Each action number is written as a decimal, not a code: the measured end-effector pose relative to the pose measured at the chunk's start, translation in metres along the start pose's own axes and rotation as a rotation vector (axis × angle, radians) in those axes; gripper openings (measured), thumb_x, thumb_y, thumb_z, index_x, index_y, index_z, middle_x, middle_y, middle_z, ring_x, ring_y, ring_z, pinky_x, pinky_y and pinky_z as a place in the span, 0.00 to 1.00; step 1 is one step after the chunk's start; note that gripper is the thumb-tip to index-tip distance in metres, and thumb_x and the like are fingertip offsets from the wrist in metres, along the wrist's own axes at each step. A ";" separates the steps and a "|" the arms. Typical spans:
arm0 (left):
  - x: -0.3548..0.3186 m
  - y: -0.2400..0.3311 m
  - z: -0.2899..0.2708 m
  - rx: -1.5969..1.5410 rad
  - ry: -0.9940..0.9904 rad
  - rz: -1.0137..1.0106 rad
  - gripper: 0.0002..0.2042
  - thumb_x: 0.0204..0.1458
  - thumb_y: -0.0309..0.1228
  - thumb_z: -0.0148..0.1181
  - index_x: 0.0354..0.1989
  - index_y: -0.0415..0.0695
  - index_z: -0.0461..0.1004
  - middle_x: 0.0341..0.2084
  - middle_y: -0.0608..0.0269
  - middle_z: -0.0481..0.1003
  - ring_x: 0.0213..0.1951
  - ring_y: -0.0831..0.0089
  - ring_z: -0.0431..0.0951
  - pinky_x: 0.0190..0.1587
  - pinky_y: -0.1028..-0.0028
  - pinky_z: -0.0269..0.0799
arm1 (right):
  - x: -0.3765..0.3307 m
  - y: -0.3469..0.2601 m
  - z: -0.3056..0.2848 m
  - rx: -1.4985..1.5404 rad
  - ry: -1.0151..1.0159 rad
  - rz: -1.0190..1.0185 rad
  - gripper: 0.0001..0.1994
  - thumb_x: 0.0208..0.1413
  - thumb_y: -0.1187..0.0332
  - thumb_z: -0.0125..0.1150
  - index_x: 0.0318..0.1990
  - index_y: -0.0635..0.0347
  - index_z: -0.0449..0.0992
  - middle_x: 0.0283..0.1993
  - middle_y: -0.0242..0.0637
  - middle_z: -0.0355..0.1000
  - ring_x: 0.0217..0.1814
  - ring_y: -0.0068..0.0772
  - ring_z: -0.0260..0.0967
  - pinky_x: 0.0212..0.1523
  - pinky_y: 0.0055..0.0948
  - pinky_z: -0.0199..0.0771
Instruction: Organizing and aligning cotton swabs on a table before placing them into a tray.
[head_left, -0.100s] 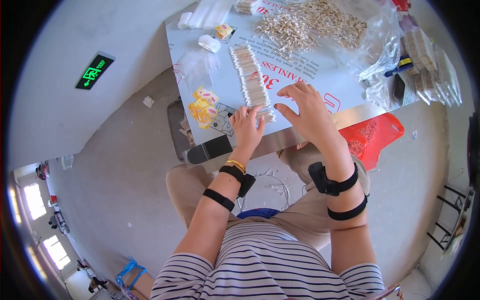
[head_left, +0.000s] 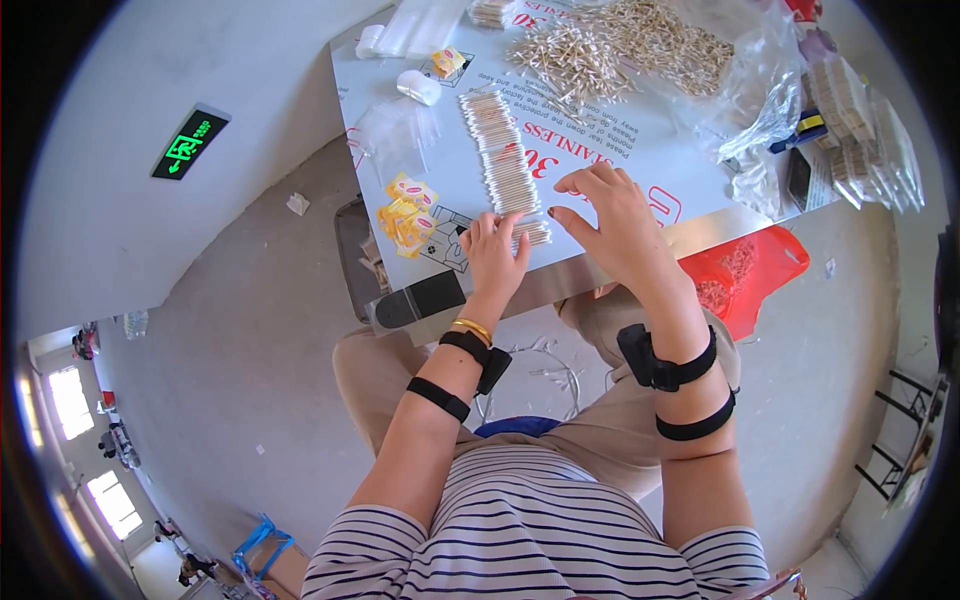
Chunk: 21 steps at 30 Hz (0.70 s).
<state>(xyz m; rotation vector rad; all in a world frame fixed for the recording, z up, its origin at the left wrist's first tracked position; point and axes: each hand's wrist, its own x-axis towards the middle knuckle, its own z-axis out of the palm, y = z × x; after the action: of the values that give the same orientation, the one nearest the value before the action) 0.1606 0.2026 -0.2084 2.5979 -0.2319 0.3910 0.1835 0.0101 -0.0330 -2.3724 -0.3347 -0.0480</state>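
Note:
A long row of cotton swabs (head_left: pixel 503 150), laid side by side, runs toward me along the table (head_left: pixel 665 165). At its near end my left hand (head_left: pixel 492 265) lies with fingers stretched out, the tips touching the last swabs. A small gap in the row shows beside those fingertips. My right hand (head_left: pixel 628 235) hovers just right of the same end, thumb and fingers apart, with nothing visible between them. Farther back lies a heap of loose swabs (head_left: pixel 575 65), partly on a transparent plastic bag (head_left: pixel 765 95). Small yellow packets (head_left: pixel 407 220) are piled left of the row.
Transparent plastic sleeves (head_left: pixel 395 135) and a white roll (head_left: pixel 418 87) lie on the left. A black flat object (head_left: pixel 420 300) sits at the near left edge. Bagged swab bundles (head_left: pixel 870 150) and a phone (head_left: pixel 797 178) are at right. A red bag (head_left: pixel 755 275) hangs below the right edge.

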 end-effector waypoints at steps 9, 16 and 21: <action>0.003 0.003 0.000 -0.008 -0.018 -0.008 0.15 0.54 0.37 0.64 0.51 0.52 0.79 0.41 0.63 0.72 0.48 0.61 0.72 0.55 0.57 0.60 | 0.000 0.000 0.000 -0.008 0.008 0.000 0.13 0.56 0.64 0.71 0.46 0.57 0.80 0.46 0.40 0.75 0.53 0.47 0.72 0.55 0.45 0.70; 0.007 -0.003 0.004 0.022 -0.016 0.001 0.15 0.54 0.37 0.64 0.50 0.53 0.80 0.42 0.63 0.72 0.48 0.60 0.73 0.55 0.57 0.60 | 0.001 0.000 0.000 -0.003 0.004 0.013 0.13 0.56 0.64 0.71 0.46 0.57 0.80 0.46 0.40 0.75 0.53 0.48 0.72 0.55 0.45 0.70; 0.005 -0.001 -0.002 0.019 -0.021 0.005 0.15 0.54 0.37 0.65 0.50 0.53 0.79 0.42 0.63 0.73 0.48 0.60 0.73 0.56 0.56 0.60 | 0.001 0.003 0.003 -0.025 0.053 -0.049 0.12 0.57 0.65 0.71 0.45 0.58 0.80 0.44 0.41 0.76 0.50 0.48 0.71 0.51 0.43 0.72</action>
<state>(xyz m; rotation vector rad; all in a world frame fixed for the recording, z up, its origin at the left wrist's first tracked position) 0.1655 0.2039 -0.2057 2.6219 -0.2437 0.3695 0.1849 0.0097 -0.0371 -2.3831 -0.3687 -0.1383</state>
